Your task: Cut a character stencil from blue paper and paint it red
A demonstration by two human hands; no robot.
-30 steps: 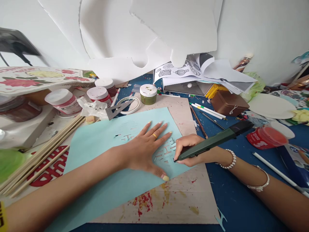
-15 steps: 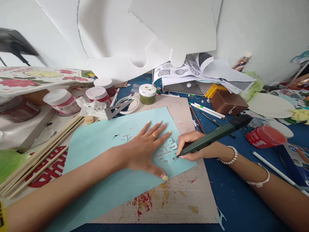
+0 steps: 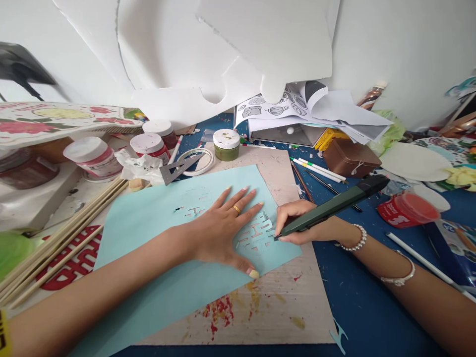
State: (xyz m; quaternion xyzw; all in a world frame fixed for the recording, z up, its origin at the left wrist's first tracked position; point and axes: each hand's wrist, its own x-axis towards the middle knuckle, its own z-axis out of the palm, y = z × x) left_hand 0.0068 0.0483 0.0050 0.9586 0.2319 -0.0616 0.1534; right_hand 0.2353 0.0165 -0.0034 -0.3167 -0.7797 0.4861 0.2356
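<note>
A light blue sheet of paper (image 3: 148, 287) lies over a paint-stained cardboard board (image 3: 297, 297). My left hand (image 3: 219, 230) rests flat on the paper with its fingers spread. In my right hand (image 3: 297, 220) is a dark green craft knife (image 3: 330, 207), held like a pen, its tip touching the paper near the right edge. Cut-out shapes and drawn lines (image 3: 256, 233) show in the paper between my two hands. More cut slots (image 3: 193, 212) lie left of my left fingers, and my hand hides part of the pattern.
Beyond the paper stand a green paint jar (image 3: 226, 145), a tape roll (image 3: 208, 163) and a grey set square (image 3: 178, 171). Wooden sticks (image 3: 70, 230) lie at left over red cut-out letters (image 3: 70, 267). To the right are pens (image 3: 320, 169), a brown box (image 3: 351, 157) and a red tub (image 3: 407, 210).
The knife tip and my right hand have shifted very slightly along the paper. My left hand stays spread in the same place.
</note>
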